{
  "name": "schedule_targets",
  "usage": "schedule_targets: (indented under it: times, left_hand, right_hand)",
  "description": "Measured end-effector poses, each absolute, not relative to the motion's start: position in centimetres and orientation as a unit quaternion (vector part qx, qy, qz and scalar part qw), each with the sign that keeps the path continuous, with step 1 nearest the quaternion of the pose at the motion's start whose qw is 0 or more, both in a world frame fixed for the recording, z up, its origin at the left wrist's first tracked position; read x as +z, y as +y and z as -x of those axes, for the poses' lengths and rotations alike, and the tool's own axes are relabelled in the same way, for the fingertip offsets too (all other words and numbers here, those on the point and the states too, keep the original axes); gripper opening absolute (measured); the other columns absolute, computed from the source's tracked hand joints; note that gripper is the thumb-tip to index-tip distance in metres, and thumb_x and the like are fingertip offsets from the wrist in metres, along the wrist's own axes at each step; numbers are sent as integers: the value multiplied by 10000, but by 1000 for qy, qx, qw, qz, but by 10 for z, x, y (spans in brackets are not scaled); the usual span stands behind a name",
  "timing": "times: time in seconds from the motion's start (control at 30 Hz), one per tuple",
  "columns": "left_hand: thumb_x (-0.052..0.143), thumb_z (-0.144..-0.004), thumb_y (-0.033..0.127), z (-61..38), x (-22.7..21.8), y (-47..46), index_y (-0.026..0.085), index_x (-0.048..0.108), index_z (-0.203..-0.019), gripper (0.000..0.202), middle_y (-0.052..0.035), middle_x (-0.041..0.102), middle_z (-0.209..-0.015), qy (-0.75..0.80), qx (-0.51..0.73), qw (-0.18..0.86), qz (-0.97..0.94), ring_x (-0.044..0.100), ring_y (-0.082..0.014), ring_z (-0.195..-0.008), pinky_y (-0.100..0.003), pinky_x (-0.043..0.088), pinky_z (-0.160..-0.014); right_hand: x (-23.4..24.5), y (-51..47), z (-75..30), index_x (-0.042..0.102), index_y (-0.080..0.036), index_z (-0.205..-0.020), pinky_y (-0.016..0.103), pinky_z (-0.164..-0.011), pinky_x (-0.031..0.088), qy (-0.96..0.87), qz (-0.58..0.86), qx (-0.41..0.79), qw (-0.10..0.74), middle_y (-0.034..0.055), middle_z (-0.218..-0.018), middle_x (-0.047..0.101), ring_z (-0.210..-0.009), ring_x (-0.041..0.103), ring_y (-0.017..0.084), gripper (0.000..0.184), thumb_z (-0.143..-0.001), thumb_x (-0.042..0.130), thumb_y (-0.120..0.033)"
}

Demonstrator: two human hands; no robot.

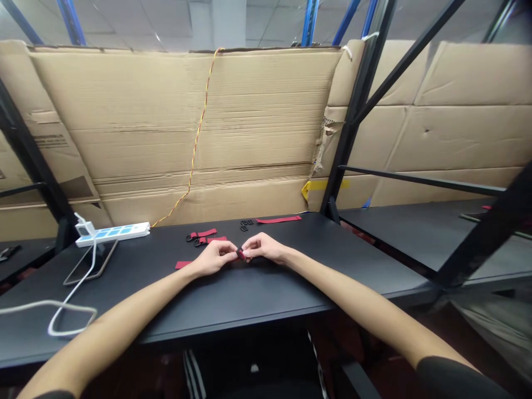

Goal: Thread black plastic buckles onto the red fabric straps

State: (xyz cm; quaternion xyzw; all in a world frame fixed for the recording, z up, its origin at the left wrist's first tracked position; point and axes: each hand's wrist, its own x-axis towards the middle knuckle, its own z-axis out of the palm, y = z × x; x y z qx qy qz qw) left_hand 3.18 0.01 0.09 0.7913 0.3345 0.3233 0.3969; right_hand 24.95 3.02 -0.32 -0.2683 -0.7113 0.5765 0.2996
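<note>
Centrally, a red strap piece (240, 254) is pinched between the left hand (211, 259) and the right hand (266, 247), low over a black desk (233, 299). Both grips are closed on it, with the fingertips meeting at the piece; its exact shape is hidden by the fingers. Bare forearms are stretched in from the lower corners.

All other places are given from that piece. Just beyond it and to the left, two red straps (203, 233) with black rings are laid side by side. A red scrap (183, 265) is seen to its left, partly covered by the left hand. Straight beyond it, black buckles (246, 225) are lying, and a long red strip (278, 219) is set beyond and slightly right. Well left of it, a white power strip (112, 234) is placed, with a phone (89, 261) just beside it and a white cable (62, 316) looped nearer the camera. Well beyond it, cardboard (187, 122) is propped up, with a red-and-yellow wire (197, 138) hung down it. Well right of it, a black steel frame (357, 111) is seen.
</note>
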Motion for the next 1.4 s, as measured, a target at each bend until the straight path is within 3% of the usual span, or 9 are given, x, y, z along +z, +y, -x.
schedule_targets:
  times: [0.2, 0.37, 0.47, 0.6, 0.67, 1.0, 1.13, 1.3, 1.4]
  left_hand:
    - [538, -879, 411, -39, 2, -8, 178, 532, -1080, 308, -24, 640, -810, 313, 384, 411, -766, 594, -130, -690, -258, 468, -652]
    - [583, -850, 354, -40, 7, -12, 172, 591, -872, 184, -64, 622, -947, 312, 387, 295, -816, 595, -164, -842, -269, 482, -701]
    - [556, -867, 318, -41, 11, -15, 174, 589, -849, 149, -65, 619, -1007, 309, 418, 236, -821, 588, -174, -931, -293, 480, -800]
    - [531, -884, 317, -42, 13, -16, 178, 621, -907, 167, -32, 676, -856, 358, 438, 207, -798, 621, -161, -816, -307, 479, -816]
    - [555, -867, 334, -41, 12, -15, 181, 662, -898, 188, -38, 701, -869, 381, 435, 197, -792, 633, -175, -821, -302, 486, -792]
    - [632, -805, 351, -38, 5, -8, 169, 649, -866, 193, -36, 711, -791, 405, 457, 219, -761, 653, -169, -705, -284, 502, -671]
    - [637, -803, 318, -40, 7, -12, 168, 652, -860, 161, -29, 707, -782, 390, 461, 219, -767, 644, -159, -690, -282, 498, -682]
    - [630, -809, 290, -44, 10, -19, 170, 658, -873, 138, -31, 703, -799, 361, 439, 214, -794, 645, -166, -743, -300, 497, -761]
    - [712, -741, 324, -44, 11, -19, 187, 638, -985, 290, -56, 697, -960, 354, 432, 200, -805, 643, -200, -889, -334, 493, -828]
  right_hand:
    - [-2, 29, -249, 699, -134, -770, 279, -667, 468, -698, 282, 571, 329, 23, -680, 667, -622, 595, 132, 276, -633, 786, -357]
    - [-3, 30, -248, 702, -129, -756, 278, -643, 470, -712, 294, 551, 322, 25, -652, 666, -601, 598, 139, 302, -611, 791, -379]
    - [-5, 32, -245, 700, -123, -751, 275, -608, 473, -705, 317, 533, 344, 29, -626, 660, -572, 601, 142, 333, -603, 787, -408]
    - [-6, 31, -240, 708, -123, -764, 285, -598, 492, -694, 327, 506, 395, 40, -645, 675, -556, 606, 145, 360, -608, 776, -440]
    - [-5, 29, -239, 720, -126, -801, 290, -602, 504, -700, 318, 493, 407, 50, -688, 690, -568, 611, 147, 367, -633, 760, -450]
    - [-3, 21, -239, 748, -149, -875, 270, -569, 484, -774, 285, 409, 390, 61, -779, 689, -580, 614, 146, 360, -729, 685, -472]
    - [0, 20, -241, 738, -151, -871, 279, -614, 486, -754, 265, 462, 383, 57, -829, 680, -614, 613, 136, 321, -705, 721, -425]
    - [-1, 21, -242, 689, -139, -797, 298, -670, 488, -696, 271, 575, 334, 21, -701, 672, -628, 611, 145, 335, -559, 826, -330]
    - [-2, 22, -241, 667, -143, -760, 279, -635, 475, -671, 274, 596, 345, 8, -675, 657, -601, 593, 130, 314, -551, 831, -311]
